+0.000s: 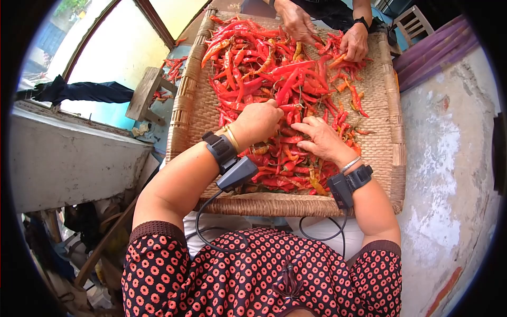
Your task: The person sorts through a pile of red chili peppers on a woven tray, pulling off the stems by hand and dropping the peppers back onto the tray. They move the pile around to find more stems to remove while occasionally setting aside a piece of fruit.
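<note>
Red chili peppers (248,90) lie heaped in a woven tray (185,111), some of them orange or yellowish. Over the middle of the heap, my left hand (257,122) is closed, and a long red chili pepper (288,87) sticks out beyond its fingertips; the grip itself is partly hidden. My right hand (323,140) rests on the peppers just to the right, its fingers apart and touching the pile, with nothing seen in them. Both my wrists carry black strapped devices with cables.
Across the tray, another person's two hands (298,22) (355,42) handle peppers at the far edge. More peppers lie beyond the tray's left side, by a wooden stool (145,95). A worn wall (443,158) stands at right, a ledge (74,158) at left.
</note>
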`<state>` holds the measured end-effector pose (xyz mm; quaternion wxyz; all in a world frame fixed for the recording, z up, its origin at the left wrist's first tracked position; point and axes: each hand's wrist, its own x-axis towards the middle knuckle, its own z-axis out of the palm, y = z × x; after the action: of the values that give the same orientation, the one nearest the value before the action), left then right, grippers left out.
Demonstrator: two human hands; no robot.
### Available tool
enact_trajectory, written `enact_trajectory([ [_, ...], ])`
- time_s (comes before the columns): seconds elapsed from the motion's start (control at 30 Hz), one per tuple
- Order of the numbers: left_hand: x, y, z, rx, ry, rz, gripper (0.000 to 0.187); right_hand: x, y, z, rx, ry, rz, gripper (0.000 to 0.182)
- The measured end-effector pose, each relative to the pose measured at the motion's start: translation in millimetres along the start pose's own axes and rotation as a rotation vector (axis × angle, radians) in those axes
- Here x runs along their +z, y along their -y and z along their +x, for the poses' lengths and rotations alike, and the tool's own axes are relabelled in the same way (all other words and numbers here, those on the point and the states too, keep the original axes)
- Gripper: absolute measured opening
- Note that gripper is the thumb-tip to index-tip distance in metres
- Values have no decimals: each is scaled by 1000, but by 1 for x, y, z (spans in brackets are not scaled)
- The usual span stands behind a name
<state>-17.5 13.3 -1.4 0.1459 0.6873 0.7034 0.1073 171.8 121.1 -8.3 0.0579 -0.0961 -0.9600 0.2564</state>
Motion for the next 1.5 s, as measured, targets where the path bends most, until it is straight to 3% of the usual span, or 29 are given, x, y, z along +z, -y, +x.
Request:
enact_trajectory([
  [0.2, 3, -3, -3, 95, 58, 15, 19, -9, -10, -5, 214, 23, 123, 33],
  [0.23, 4, -3, -3, 117, 48, 3, 19, -8, -13, -6, 72, -11, 72, 32],
  [0.33, 2, -6, -6, 106, 52, 1, 20, -3, -6, -9, -42, -36, -80, 29],
  [0.4, 4, -5, -6, 114, 31, 30, 20, -8, -3, -4, 56, -57, -42, 24],
  [0.47, 5, -1, -3, 126, 19, 53, 20, -25, 0, 0, 299, -56, 199, 19],
  [0.6, 1, -5, -2, 90, 33, 76, 19, -45, -19, -10, 331, -324, 549, 7],
  [0.73, 7, -3, -2, 75, -16, 111, 17, -69, -46, -24, 396, -452, 673, 11],
  [0.8, 9, -3, -2, 64, -24, 120, 16, -76, -47, -25, 532, -813, 842, 27],
  [0.83, 9, -3, -2, 52, -34, 131, 15, -78, -50, -29, 574, -782, 790, 42],
  [0.87, 10, -3, -2, 54, -36, 132, 15, -73, -54, -30, 573, -783, 789, 42],
  [0.93, 10, -2, -2, 103, -26, 177, 13, -61, -54, -26, 512, -569, 394, 39],
  [0.97, 10, -3, -2, 103, -28, 180, 13, -55, -51, -26, 556, -366, 364, 38],
  [1.03, 8, -6, -2, 131, 17, 208, 13, -38, -35, -18, 354, -167, 152, 38],
  [1.07, 6, -8, -2, 131, 17, 210, 13, -31, -26, -13, 182, -190, 19, 40],
  [1.3, -4, -22, -5, 190, 40, 142, 18, -13, -13, -3, 86, -3, -30, 22],
  [1.4, -16, -25, -4, 152, 180, 111, 18, -13, -16, -8, 58, 54, -94, 21],
  [1.47, -7, -21, -2, 129, -41, 87, 15, -13, -15, -11, 53, 72, -125, 20],
  [1.5, -5, -19, -2, 128, -40, 87, 15, -13, -15, -10, 68, 76, -142, 18],
])
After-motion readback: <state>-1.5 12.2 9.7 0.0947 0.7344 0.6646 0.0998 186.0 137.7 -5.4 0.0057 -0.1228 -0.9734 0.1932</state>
